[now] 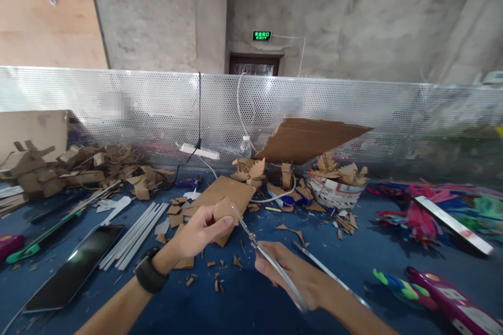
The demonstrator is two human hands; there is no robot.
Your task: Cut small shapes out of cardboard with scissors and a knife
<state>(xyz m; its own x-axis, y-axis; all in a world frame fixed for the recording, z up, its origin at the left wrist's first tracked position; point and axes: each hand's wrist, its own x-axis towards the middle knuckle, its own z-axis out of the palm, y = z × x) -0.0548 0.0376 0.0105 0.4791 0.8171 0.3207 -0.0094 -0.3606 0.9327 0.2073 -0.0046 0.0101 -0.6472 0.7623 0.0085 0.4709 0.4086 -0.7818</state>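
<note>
My left hand [202,233], with a dark watch on its wrist, pinches a small piece of cardboard [223,209] between thumb and fingers. A pair of metal scissors [259,247] is gripped in my right hand [288,272], and its blades meet the right edge of that piece. Whether the blades are parted is too small to tell. Behind and below the left hand lies a larger flat cardboard sheet [236,191]. Small cardboard scraps [216,277] are scattered on the blue table [236,314] below the hands.
White sticks [135,235] and a phone-like black slab [76,267] lie at left. Cardboard pieces [78,167] pile up behind them. A basket [334,191] of scraps, a large cardboard sheet [310,138] and a bottle [245,146] stand at the back. Purple device [451,298] lies right.
</note>
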